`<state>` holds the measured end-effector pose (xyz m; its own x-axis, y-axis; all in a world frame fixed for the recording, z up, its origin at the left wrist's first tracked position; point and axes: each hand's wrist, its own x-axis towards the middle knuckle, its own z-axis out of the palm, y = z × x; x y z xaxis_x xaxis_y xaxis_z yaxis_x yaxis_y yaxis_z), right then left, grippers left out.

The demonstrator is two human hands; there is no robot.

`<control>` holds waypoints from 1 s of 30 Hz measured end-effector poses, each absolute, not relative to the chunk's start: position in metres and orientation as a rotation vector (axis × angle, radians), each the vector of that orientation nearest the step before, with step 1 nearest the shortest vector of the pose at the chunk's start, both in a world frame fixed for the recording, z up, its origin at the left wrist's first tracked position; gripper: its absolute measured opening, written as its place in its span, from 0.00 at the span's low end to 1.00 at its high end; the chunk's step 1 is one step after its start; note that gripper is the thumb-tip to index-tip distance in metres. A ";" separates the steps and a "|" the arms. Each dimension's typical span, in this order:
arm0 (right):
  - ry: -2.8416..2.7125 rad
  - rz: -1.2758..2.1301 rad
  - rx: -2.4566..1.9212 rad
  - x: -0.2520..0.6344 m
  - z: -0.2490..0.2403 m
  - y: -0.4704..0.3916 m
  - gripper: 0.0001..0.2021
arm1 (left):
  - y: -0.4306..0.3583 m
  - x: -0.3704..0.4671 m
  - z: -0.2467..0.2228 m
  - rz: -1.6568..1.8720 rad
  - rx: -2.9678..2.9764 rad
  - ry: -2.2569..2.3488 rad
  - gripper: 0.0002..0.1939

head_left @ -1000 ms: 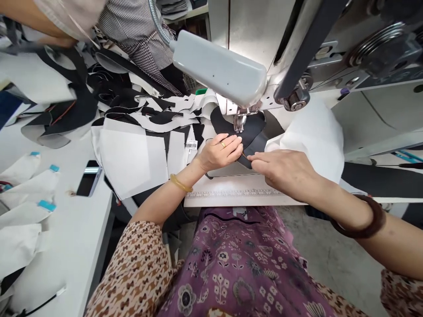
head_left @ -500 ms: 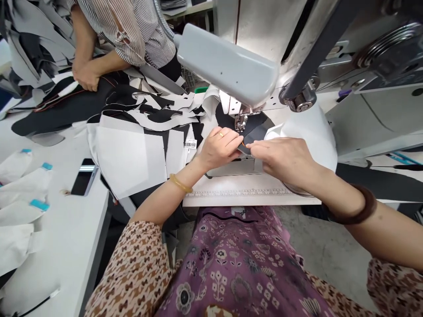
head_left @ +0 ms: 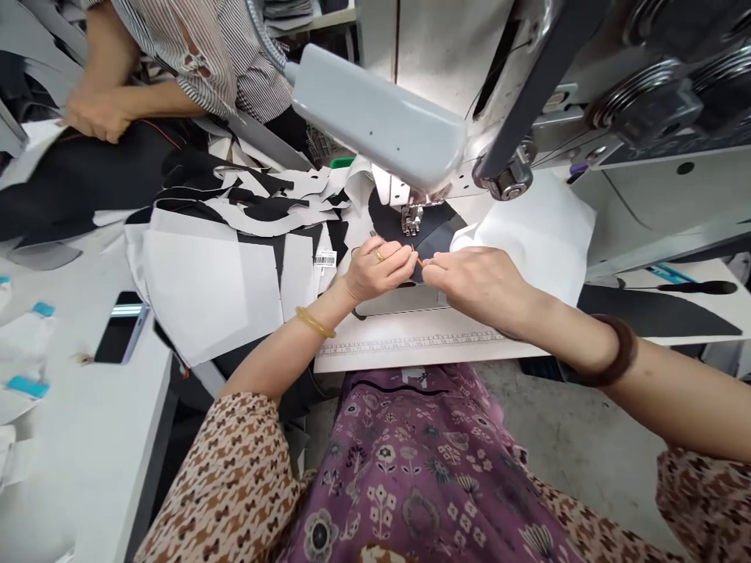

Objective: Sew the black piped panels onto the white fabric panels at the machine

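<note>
My left hand [head_left: 381, 270] and my right hand [head_left: 478, 281] are close together just in front of the sewing machine's presser foot [head_left: 412, 220]. A thin orange strand [head_left: 418, 263], seemingly thread, runs between their fingertips. Both hands are closed in a pinch at its ends. Dark fabric [head_left: 437, 227] lies under the foot and behind my fingers. Above my left knuckles a small grey tip [head_left: 373, 234] sticks out; what it belongs to is hidden. White material [head_left: 533, 234] lies beyond my right hand.
Layered white and black pieces [head_left: 205, 274] with a barcode label [head_left: 325, 259] lie to the left. A phone [head_left: 121, 327] rests on the side table [head_left: 99, 438]. A grey lamp [head_left: 379, 117] hangs over the machine. At upper left, another person's hands [head_left: 99, 113] handle dark fabric.
The view has shifted, so most things sit further left. My fingertips have drawn slightly closer, with the orange strand still between them. The other person's hands have moved left along the dark fabric.
</note>
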<state>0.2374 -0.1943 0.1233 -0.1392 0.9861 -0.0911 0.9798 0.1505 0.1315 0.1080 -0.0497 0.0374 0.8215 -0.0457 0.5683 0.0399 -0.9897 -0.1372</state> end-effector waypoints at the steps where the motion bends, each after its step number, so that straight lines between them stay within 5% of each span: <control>1: 2.261 0.063 1.949 0.238 0.123 -0.194 0.12 | -0.051 0.107 0.037 -0.891 -2.824 0.022 0.13; 12: 2.175 0.097 1.993 0.242 0.130 -0.181 0.14 | -0.047 0.112 0.040 -1.386 -2.399 0.112 0.07; 21: 2.164 0.169 2.005 0.242 0.124 -0.181 0.13 | -0.044 0.110 0.039 -1.288 -2.573 -0.055 0.08; 30: 2.254 0.460 2.029 0.224 0.097 -0.204 0.14 | -0.047 0.115 0.052 -1.177 -2.582 0.336 0.14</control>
